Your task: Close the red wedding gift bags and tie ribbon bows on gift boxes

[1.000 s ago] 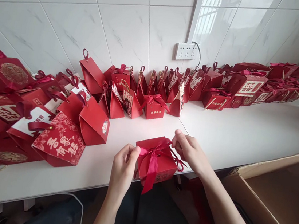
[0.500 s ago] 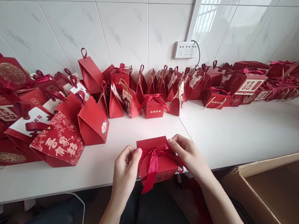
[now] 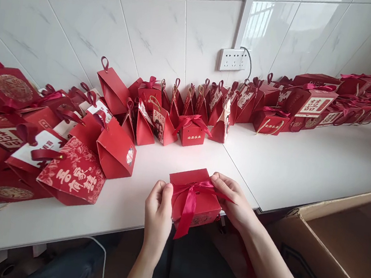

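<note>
A red gift box (image 3: pixel 203 218) is held at the front edge of the white counter, tied on top with a red satin ribbon (image 3: pixel 189 208). One ribbon tail hangs down the near side; another points right, across my right palm. My left hand (image 3: pixel 158 210) is closed at the box's left side, thumb up, by the left end of the bow; its fingertips are partly hidden. On the right, the thumb and fingers of my right hand (image 3: pixel 232 197) pinch the bow's right part at the box's upper right corner.
Red gift boxes (image 3: pixel 73 174) are heaped on the left of the counter (image 3: pixel 123 194). Several more, some with ribbon loops (image 3: pixel 191 130), line the tiled wall and continue right (image 3: pixel 316 104). An open cardboard carton (image 3: pixel 326 262) stands lower right. A socket strip (image 3: pixel 233 60) is on the wall.
My right hand has shifted slightly right and down on the ribbon, and a ribbon tail now lies across its palm. The box stays nearly in place; the view has shifted slightly.
</note>
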Tool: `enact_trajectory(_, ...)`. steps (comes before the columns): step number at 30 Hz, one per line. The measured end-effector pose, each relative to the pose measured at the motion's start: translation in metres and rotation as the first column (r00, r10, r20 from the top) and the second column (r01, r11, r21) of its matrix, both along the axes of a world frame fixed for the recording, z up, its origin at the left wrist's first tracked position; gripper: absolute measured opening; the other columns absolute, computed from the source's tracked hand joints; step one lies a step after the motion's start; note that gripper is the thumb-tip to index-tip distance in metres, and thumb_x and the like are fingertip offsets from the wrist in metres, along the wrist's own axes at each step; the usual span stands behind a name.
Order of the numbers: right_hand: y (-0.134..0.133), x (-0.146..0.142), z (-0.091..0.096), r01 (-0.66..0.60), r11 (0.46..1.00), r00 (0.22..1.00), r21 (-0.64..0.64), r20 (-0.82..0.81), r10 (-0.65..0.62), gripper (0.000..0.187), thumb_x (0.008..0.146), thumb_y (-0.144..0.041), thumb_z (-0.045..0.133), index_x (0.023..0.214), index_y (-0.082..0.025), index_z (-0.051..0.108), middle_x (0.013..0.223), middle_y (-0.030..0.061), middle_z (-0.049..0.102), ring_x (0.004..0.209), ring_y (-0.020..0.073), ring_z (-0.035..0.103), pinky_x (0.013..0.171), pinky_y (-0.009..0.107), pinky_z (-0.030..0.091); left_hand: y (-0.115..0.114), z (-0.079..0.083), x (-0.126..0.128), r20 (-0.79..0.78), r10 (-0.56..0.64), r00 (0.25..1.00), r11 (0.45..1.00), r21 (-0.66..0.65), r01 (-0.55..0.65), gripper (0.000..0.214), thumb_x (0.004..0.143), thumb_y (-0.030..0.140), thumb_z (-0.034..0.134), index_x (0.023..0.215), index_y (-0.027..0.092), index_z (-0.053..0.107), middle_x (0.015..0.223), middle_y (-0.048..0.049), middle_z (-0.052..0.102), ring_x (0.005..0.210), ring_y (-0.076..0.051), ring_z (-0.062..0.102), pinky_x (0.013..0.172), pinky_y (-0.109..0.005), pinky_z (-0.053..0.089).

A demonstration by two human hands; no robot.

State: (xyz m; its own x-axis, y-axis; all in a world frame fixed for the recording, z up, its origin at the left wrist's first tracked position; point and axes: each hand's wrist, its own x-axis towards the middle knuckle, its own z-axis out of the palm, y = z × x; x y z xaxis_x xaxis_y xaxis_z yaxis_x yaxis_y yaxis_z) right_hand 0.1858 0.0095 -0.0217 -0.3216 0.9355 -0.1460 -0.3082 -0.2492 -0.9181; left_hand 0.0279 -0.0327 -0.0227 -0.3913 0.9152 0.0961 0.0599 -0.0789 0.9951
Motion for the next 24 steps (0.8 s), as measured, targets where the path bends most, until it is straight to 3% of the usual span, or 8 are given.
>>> enact_trajectory(4,-0.002,-0.004,-0.006,0.022,0.999,0.994,-0.031,-0.108,-0.025,0.050,0.074,-0.057,0.071,0.065,-0.019,0.041,0.056,-0.0068,0.038,0.043,0.0036,0.025,0.040,0.018,0.014,0.001,-0.003,0.000,0.056,-0.001,0.998,1.000,0.001,0.000,0.035,0.086,0.039,0.050,0.062,0.021,0.032,0.057,0.0056,0.030,0.052,-0.009,0.031,0.047,-0.018,0.031)
enact_trajectory(9,-0.001,0.002,-0.001,0.006,0.997,0.999,0.075,0.049,-0.009,0.046,0.078,-0.060,0.065,0.070,-0.020,0.045,0.055,-0.0071,0.039,0.041,0.0050,0.028,0.036,0.018,0.019,0.003,0.007,-0.014,0.020,-0.088,0.996,0.994,-0.060,0.089,0.035,0.084,0.043,0.050,0.062,0.021,0.034,0.054,0.0062,0.029,0.047,-0.008,0.028,0.043,-0.018,0.026)
enact_trajectory(12,0.004,0.009,0.008,0.177,0.958,0.969,0.227,0.129,-0.210,0.040,0.080,-0.059,0.062,0.077,-0.021,0.050,0.063,-0.0060,0.040,0.044,0.0063,0.031,0.037,0.018,0.024,0.003,0.017,-0.019,-0.100,-0.099,0.990,0.994,-0.045,0.095,0.036,0.083,0.050,0.051,0.064,0.020,0.043,0.054,0.0053,0.037,0.049,-0.009,0.036,0.044,-0.018,0.030)
enact_trajectory(14,0.006,0.010,0.018,0.290,0.865,0.907,0.410,0.171,-0.385,0.033,0.082,-0.049,0.063,0.072,-0.021,0.049,0.070,-0.0037,0.043,0.053,0.0083,0.041,0.046,0.020,0.037,0.003,0.020,-0.018,-0.168,-0.087,0.982,0.996,-0.040,0.082,0.036,0.082,0.051,0.055,0.067,0.020,0.048,0.057,0.0042,0.043,0.054,-0.010,0.042,0.049,-0.018,0.034)
enact_trajectory(16,0.005,0.005,0.028,0.219,0.766,0.863,0.604,0.247,-0.441,0.026,0.081,-0.036,0.065,0.067,-0.020,0.050,0.082,0.0009,0.050,0.073,0.0136,0.054,0.068,0.026,0.048,0.004,0.021,-0.016,-0.183,-0.074,0.980,0.996,-0.055,0.065,0.035,0.081,0.052,0.057,0.069,0.019,0.052,0.061,0.0035,0.047,0.058,-0.010,0.045,0.052,-0.018,0.036)
enact_trajectory(19,0.002,-0.007,0.040,-0.073,0.669,0.838,0.740,0.410,-0.362,0.017,0.080,-0.024,0.065,0.066,-0.020,0.056,0.111,0.0087,0.056,0.112,0.0239,0.053,0.094,0.038,0.044,0.008,0.019,-0.013,-0.145,-0.082,0.986,0.993,-0.096,0.069,0.036,0.078,0.055,0.059,0.073,0.019,0.056,0.062,0.0031,0.048,0.060,-0.011,0.046,0.055,-0.019,0.038)
enact_trajectory(21,0.002,-0.014,0.043,-0.196,0.649,0.817,0.736,0.488,-0.307,0.015,0.079,-0.021,0.065,0.066,-0.020,0.058,0.124,0.0106,0.054,0.121,0.0269,0.050,0.100,0.043,0.040,0.011,0.018,-0.012,-0.112,-0.109,0.988,0.989,-0.110,0.097,0.038,0.077,0.056,0.060,0.074,0.019,0.058,0.061,0.0033,0.046,0.062,-0.012,0.047,0.057,-0.020,0.039)
enact_trajectory(24,0.004,-0.018,0.042,-0.231,0.672,0.815,0.703,0.518,-0.261,0.015,0.078,-0.018,0.064,0.064,-0.019,0.058,0.129,0.0122,0.054,0.122,0.0273,0.052,0.101,0.043,0.040,0.015,0.018,-0.013,-0.120,-0.132,0.984,0.986,-0.119,0.118,0.038,0.077,0.055,0.061,0.070,0.018,0.058,0.061,0.0027,0.048,0.061,-0.012,0.045,0.055,-0.020,0.038)
